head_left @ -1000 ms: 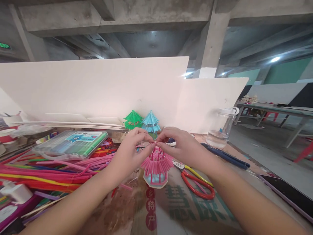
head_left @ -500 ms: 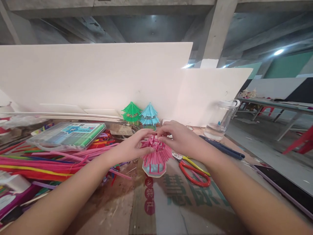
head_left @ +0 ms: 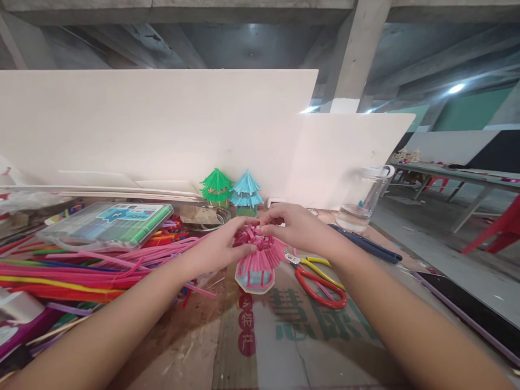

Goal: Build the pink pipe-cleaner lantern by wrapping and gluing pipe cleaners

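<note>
A small pink pavilion model, its skirt-like roof made of fuzzy stems, stands on a pale many-sided base in front of me. My left hand holds its upper part from the left, thumb low against the roof and fingers curled over the top. From the right, my right hand is closed in a pinch at the short pink posts above the roof. Its fingertips nearly meet those of the left hand. Whatever small piece is between the right fingertips is hidden. Behind stand a green pavilion model and a blue pavilion model.
Red-and-yellow-handled pliers lie right of the model, with a dark blue tool beyond. A water jug and a phone are farther right. Colourful pipe cleaners and a marker case fill the left.
Both hands stay at the top of the pink model, with slight finger shifts. The model leans a little differently, and the whole view has moved slightly.
</note>
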`<state>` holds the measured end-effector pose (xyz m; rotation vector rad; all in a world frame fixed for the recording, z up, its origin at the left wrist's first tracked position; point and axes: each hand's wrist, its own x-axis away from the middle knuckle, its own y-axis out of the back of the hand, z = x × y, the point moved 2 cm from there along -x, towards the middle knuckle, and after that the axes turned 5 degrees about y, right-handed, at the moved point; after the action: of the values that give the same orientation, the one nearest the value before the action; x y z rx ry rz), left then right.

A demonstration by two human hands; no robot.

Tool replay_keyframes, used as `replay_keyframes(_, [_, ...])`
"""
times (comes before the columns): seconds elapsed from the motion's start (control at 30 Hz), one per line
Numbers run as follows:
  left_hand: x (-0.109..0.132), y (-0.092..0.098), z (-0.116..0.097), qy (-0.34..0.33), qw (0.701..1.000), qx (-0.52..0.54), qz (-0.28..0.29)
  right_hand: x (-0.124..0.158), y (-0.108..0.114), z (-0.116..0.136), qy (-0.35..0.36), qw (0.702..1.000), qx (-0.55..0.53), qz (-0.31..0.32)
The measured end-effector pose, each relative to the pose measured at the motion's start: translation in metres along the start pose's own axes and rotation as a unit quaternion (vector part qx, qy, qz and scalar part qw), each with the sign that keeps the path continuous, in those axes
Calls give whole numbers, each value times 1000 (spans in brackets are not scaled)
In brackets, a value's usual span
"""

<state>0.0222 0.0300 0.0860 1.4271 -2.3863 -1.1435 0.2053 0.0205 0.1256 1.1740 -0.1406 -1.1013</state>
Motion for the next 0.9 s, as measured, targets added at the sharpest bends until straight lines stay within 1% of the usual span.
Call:
replay_keyframes(0.03, [0,0,0,0,1000,1,-1,0,0,0,-1,1000,5,-2])
replay_keyframes(0.1, [0,0,-1,-1,1000,0,-1,1,0,2,13,999,47,-8])
replay_keyframes(0.2, [0,0,-4,0,1000,-11,-2,3,-1,12,51,990,132,-26])
replay_keyframes(0.3, [0,1,-7,-6,1000,-23,-3,6,-4,20,89,980,175,-38])
replay_keyframes(0.4, [1,1,-6,-14,1000,-25,-3,8,-8,22,111,973,196,-38])
replay_keyframes(0.53, [0,1,-5,-20,1000,-23,-3,8,-10,20,121,968,217,-39])
replay_keyframes(0.63, [0,1,-6,-20,1000,-23,-4,7,-10,21,122,965,231,-33])
replay_keyframes(0.77, [0,0,-6,-20,1000,-13,0,8,-11,24,111,968,225,-13])
replay_keyframes(0.9, [-1,0,-4,-28,1000,-13,-2,9,-11,26,112,967,228,-19])
